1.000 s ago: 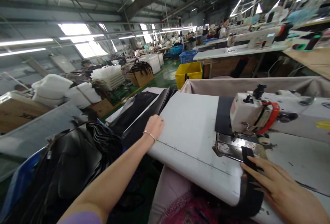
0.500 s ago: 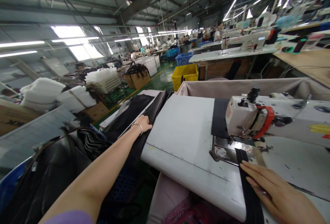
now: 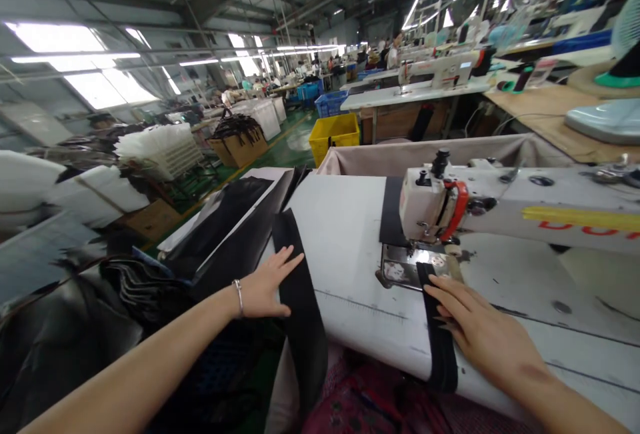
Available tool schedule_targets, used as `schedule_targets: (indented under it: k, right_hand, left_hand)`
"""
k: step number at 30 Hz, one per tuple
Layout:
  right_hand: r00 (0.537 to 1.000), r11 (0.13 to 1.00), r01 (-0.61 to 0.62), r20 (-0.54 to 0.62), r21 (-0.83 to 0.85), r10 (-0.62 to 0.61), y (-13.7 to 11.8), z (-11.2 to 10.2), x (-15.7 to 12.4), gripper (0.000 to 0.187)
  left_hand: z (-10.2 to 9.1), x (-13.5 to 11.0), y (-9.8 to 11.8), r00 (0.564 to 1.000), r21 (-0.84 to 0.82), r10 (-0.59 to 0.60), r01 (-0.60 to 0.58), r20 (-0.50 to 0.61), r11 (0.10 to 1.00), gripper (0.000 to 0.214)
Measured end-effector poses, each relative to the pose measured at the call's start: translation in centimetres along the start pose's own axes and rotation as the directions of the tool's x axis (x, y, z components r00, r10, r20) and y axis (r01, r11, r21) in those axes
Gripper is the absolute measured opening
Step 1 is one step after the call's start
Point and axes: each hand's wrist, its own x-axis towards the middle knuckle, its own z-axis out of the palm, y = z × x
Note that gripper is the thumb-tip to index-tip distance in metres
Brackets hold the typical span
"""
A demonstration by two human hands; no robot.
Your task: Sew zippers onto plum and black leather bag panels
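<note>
My left hand (image 3: 267,285), wearing a bracelet, rests with fingers and thumb spread on a wide black strip (image 3: 306,307). That strip lies along the left edge of the white sewing table (image 3: 345,221) and hangs over its front. On the right, my right hand (image 3: 485,327) lays its outstretched fingers on a narrower black strip (image 3: 440,344) with lengthwise lines. This strip runs from near the metal needle plate (image 3: 400,267) over the front edge. Something small and pointed shows under the right fingers, too unclear to name. The sewing machine head (image 3: 425,204) stands above the plate.
Black sheets (image 3: 240,227) are stacked left of the table, with more black pieces (image 3: 65,341) lower left. A black piece (image 3: 393,214) lies behind the needle. Beyond are a cloth-lined trough (image 3: 400,157), a yellow crate (image 3: 334,137) and another sewing machine (image 3: 440,71).
My left hand has come from the stack toward me, its fingers spreading, and a wide black strip now lies under it across the table's left edge. My right hand stays on its strip. The view has turned right.
</note>
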Motion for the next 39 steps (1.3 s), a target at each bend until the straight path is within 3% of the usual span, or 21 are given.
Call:
schedule_targets:
  k: [1,3,6,8,9,12,15,17,19,21,22,25,31,39]
  right_hand:
    - [1.0,1.0,0.002,0.008,0.02,-0.002,0.0,-0.3,0.3,0.049]
    - [1.0,0.998,0.01,0.021,0.066,-0.011,0.1,-1.1,0.9,0.05]
    - [0.998,0.993,0.026,0.049,0.117,-0.032,0.4,-2.4,2.3,0.045]
    - [0.997,0.991,0.035,0.068,0.132,-0.044,0.7,-3.0,3.2,0.042]
    - [0.996,0.99,0.036,0.075,0.136,-0.046,0.9,-3.2,3.5,0.041]
    - [0.996,0.989,0.025,0.078,0.145,-0.037,1.1,-3.3,4.2,0.039]
    - [0.997,0.988,0.004,0.075,0.156,-0.016,1.0,-3.0,4.4,0.036]
    - [0.997,0.986,-0.01,0.074,0.166,-0.003,0.9,-2.9,4.4,0.038]
    - [0.997,0.983,-0.011,0.077,0.181,-0.003,0.9,-2.9,4.5,0.041]
    - [0.997,0.98,-0.004,0.075,0.199,-0.011,0.9,-3.0,4.5,0.041]
    - [0.997,0.978,-0.001,0.071,0.209,-0.014,1.0,-3.0,4.5,0.041]
    - [0.998,0.972,0.001,0.059,0.234,-0.015,1.1,-3.0,4.6,0.043]
    - [0.997,0.975,-0.008,0.076,0.221,-0.01,1.1,-2.9,4.7,0.042]
    - [0.995,0.978,-0.011,0.1,0.209,-0.01,1.2,-2.9,4.7,0.04]
  left_hand:
    - [1.6,-0.3,1.1,0.999,0.046,0.032,-0.031,-0.024,0.998,0.106]
    - [4.6,-0.4,3.5,0.987,0.136,0.145,-0.135,-0.067,0.981,0.105]
    - [6.9,0.2,6.5,0.89,0.157,0.435,-0.414,-0.136,0.897,0.088]
    - [6.5,1.6,7.2,0.83,0.117,0.527,-0.514,-0.18,0.85,0.075]
    - [5.8,2.7,7.2,0.835,0.092,0.51,-0.502,-0.205,0.86,0.071]
    - [3.0,6.9,5.9,0.908,0.01,0.324,-0.333,-0.264,0.943,0.064]
    - [1.1,11.2,5.2,0.913,-0.03,0.291,-0.312,-0.285,0.949,0.05]
    - [0.8,13.3,6.3,0.852,-0.04,0.405,-0.442,-0.332,0.896,0.047]
    - [1.1,14.7,8.3,0.733,-0.022,0.569,-0.62,-0.372,0.785,0.047]
    - [1.7,15.6,10.6,0.625,0.018,0.71,-0.747,-0.324,0.665,0.05]
    - [2.0,15.8,11.5,0.603,0.033,0.751,-0.774,-0.27,0.633,0.054]
    - [2.6,15.9,13.1,0.63,0.048,0.763,-0.765,-0.145,0.642,0.072]
    - [3.2,15.9,12.9,0.716,0.02,0.677,-0.684,-0.171,0.729,0.06]
    - [3.1,16.2,12.6,0.723,0.023,0.673,-0.679,-0.156,0.734,0.059]
